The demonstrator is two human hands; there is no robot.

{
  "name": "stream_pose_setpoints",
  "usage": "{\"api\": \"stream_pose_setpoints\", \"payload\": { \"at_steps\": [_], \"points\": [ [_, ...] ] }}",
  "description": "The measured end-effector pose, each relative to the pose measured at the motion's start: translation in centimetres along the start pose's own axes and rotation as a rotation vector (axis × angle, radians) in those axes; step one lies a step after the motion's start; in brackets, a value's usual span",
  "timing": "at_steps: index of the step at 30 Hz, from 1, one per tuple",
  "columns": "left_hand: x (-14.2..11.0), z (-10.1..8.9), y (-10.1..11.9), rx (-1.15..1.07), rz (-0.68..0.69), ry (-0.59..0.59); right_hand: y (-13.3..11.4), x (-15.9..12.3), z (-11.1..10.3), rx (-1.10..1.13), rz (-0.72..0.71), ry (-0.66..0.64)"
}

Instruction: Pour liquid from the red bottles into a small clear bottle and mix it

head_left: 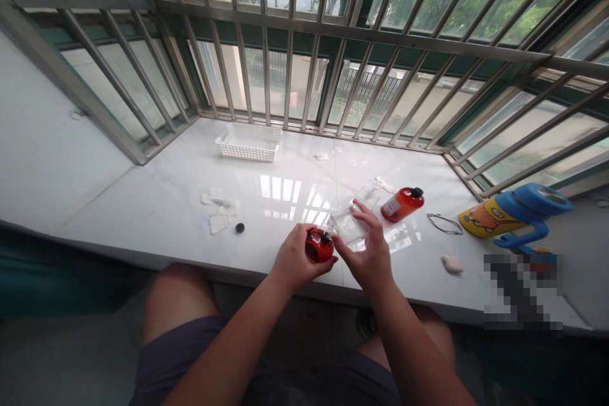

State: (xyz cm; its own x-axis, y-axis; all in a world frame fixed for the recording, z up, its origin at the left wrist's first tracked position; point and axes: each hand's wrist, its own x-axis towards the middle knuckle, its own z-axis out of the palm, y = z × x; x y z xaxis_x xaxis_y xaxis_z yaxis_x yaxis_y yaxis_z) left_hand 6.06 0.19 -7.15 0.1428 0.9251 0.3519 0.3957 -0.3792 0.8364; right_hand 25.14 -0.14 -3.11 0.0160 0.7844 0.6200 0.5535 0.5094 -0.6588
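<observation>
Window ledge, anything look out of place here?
Yes: white scraps lie scattered on the ledge, and a small black disc, maybe a cap, sits loose beside them, away from the red bottle in the left hand.

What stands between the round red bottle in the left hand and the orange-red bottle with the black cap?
The right hand and the clear square container it holds stand between the round red bottle in the left hand and the orange-red bottle.

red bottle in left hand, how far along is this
Done: a black cap lies off on the sill, apparently from the red bottle. In hand: the left hand holds that bottle, the right hand a clear square container. Remaining: the other red bottle keeps its black cap.
</observation>
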Motion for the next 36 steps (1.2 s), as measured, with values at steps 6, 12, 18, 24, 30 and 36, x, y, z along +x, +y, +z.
{"api": "stream_pose_setpoints", "payload": {
  "at_steps": [6, 12, 18, 24, 30, 36],
  "points": [
    [-0.04, 0.02, -0.03, 0.0, 0.003, 0.005, -0.02, -0.07, 0.05, 0.0, 0.003, 0.002],
    [-0.07, 0.03, -0.15, 0.0, 0.009, 0.008, -0.22, 0.05, 0.19, -0.004, 0.003, 0.011],
    [-0.06, 0.01, -0.2, -0.006, -0.008, 0.004, -0.14, -0.04, 0.45, 0.029, 0.034, 0.008],
    [-0.13, -0.05, -0.27, -0.022, -0.026, 0.001, 0.13, -0.18, 0.46, 0.034, 0.035, -0.005],
    [-0.11, -0.02, -0.27, -0.011, -0.024, 0.007, -0.27, 0.05, 0.39, 0.004, 0.016, 0.007],
    [-0.09, 0.01, -0.23, -0.006, -0.02, 0.01, -0.54, 0.27, 0.31, -0.008, 0.001, 0.009]
  ]
}}
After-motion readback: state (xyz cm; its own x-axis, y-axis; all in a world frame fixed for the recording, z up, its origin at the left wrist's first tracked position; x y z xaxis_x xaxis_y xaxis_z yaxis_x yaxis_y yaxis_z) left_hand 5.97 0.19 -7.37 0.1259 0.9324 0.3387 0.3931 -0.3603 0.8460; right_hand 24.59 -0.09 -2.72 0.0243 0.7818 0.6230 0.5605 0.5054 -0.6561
